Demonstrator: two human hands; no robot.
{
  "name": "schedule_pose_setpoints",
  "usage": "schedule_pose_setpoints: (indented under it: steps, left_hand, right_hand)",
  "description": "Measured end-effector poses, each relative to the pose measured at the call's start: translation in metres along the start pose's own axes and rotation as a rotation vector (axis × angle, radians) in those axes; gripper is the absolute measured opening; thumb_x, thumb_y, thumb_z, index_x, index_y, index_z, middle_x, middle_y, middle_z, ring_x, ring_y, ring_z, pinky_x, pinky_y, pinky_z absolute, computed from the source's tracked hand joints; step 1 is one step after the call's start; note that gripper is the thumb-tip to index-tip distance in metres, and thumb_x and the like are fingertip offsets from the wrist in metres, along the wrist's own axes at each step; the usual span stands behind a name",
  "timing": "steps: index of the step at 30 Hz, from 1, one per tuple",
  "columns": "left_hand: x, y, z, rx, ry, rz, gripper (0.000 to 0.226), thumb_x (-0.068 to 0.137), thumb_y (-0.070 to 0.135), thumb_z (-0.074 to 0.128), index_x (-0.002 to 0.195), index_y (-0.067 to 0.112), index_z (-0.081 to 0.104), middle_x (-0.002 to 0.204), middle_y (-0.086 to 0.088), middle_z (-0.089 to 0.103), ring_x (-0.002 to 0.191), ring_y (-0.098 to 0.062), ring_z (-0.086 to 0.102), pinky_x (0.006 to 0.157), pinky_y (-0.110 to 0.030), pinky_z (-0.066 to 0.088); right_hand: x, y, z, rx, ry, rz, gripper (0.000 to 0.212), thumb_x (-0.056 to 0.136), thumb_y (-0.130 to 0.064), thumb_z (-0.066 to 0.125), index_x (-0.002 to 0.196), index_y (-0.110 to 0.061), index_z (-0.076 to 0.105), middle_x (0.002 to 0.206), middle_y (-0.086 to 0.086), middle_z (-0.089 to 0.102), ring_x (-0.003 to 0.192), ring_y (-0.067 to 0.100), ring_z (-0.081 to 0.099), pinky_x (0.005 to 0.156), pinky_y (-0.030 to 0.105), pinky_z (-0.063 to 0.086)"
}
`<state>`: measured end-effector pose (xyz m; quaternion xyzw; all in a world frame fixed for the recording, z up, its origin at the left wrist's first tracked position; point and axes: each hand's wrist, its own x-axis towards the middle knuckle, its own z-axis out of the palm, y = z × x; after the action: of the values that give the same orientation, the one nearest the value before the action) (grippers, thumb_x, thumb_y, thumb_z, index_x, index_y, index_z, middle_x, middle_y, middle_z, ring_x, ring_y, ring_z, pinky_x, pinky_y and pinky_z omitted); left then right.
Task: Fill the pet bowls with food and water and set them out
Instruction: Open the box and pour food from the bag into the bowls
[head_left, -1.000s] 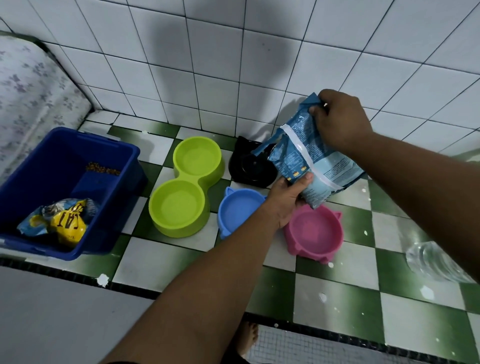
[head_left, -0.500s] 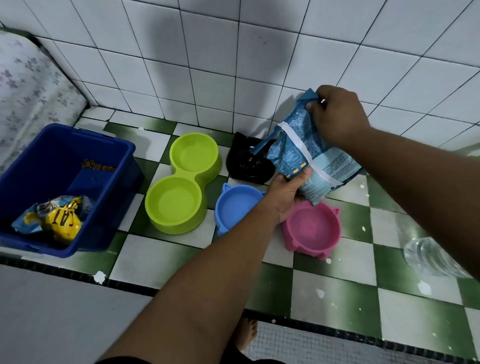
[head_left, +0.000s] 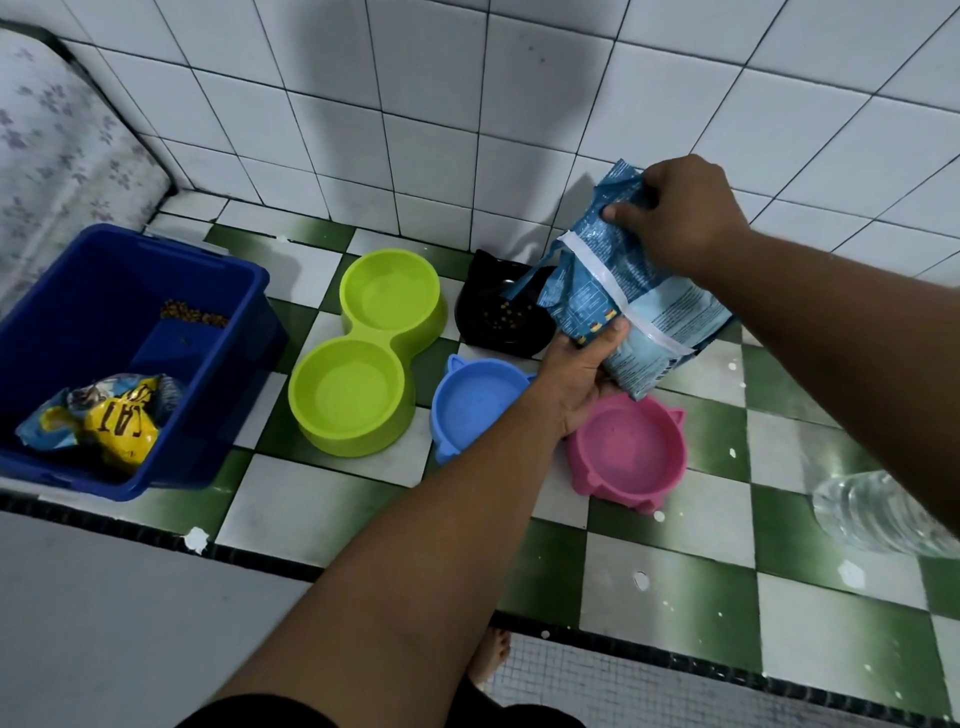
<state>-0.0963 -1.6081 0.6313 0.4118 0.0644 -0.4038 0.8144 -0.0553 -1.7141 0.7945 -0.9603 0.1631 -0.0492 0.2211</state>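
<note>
Both my hands hold a blue food bag (head_left: 644, 312), tilted with its torn mouth over the black cat-ear bowl (head_left: 498, 317). My right hand (head_left: 680, 218) grips the bag's upper end and my left hand (head_left: 582, 379) supports it from below. A few kibbles lie in the black bowl. An empty lime-green double bowl (head_left: 369, 353) sits to the left. An empty blue bowl (head_left: 472, 405) and an empty pink bowl (head_left: 628, 452) stand in front, the pink one just under the bag.
A dark blue tub (head_left: 218, 270) at the left holds a yellow cat-food packet (head_left: 104, 415) and some loose kibble. A clear water bottle (head_left: 878, 514) lies on the green-and-white checked ledge (head_left: 675, 571) at right. White tiled wall behind; my bare foot (head_left: 491, 660) shows below the ledge.
The bag has tipped further toward the black bowl, and kibble now lies in that bowl. My right thumb has shifted onto the bag's side.
</note>
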Motion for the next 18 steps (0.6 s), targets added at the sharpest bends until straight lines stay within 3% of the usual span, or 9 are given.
schedule_pose_setpoints:
  steps: [7, 11, 14, 18]
  left_hand:
    - [0.005, 0.000, 0.005, 0.012, 0.023, 0.000, 0.052, 0.093, 0.025, 0.073, 0.137, 0.006, 0.054, 0.136, -0.021, 0.062, 0.123, -0.037, 0.061, 0.094, -0.060, 0.055]
    - [0.008, 0.002, 0.005, -0.011, 0.028, 0.000, 0.051, 0.095, 0.026, 0.070, 0.138, 0.006, 0.053, 0.131, -0.020, 0.063, 0.117, -0.035, 0.064, 0.094, -0.059, 0.055]
    - [0.012, 0.002, 0.005, -0.049, 0.023, 0.017, 0.054, 0.095, 0.029, 0.070, 0.141, 0.009, 0.050, 0.140, -0.022, 0.058, 0.124, -0.038, 0.060, 0.091, -0.057, 0.057]
    - [0.016, 0.001, 0.004, -0.063, 0.025, 0.024, 0.054, 0.097, 0.031, 0.067, 0.143, 0.009, 0.048, 0.143, -0.023, 0.055, 0.128, -0.040, 0.057, 0.087, -0.054, 0.059]
  right_hand:
    - [0.005, -0.006, 0.001, -0.022, 0.003, -0.027, 0.023, 0.090, -0.032, 0.071, 0.085, -0.011, 0.062, 0.083, 0.010, 0.062, 0.078, 0.025, 0.059, 0.069, 0.033, 0.046]
    - [0.009, -0.010, 0.004, -0.059, 0.013, -0.034, 0.032, 0.088, -0.033, 0.071, 0.092, -0.002, 0.069, 0.089, 0.016, 0.068, 0.083, 0.029, 0.063, 0.074, 0.039, 0.052]
    - [0.012, -0.015, 0.005, -0.072, 0.008, -0.053, 0.033, 0.089, -0.034, 0.071, 0.097, -0.002, 0.070, 0.092, 0.016, 0.068, 0.086, 0.031, 0.065, 0.078, 0.043, 0.054]
    - [0.016, -0.021, 0.009, -0.081, -0.002, -0.078, 0.030, 0.088, -0.032, 0.072, 0.099, -0.004, 0.070, 0.090, 0.012, 0.066, 0.082, 0.027, 0.062, 0.074, 0.038, 0.052]
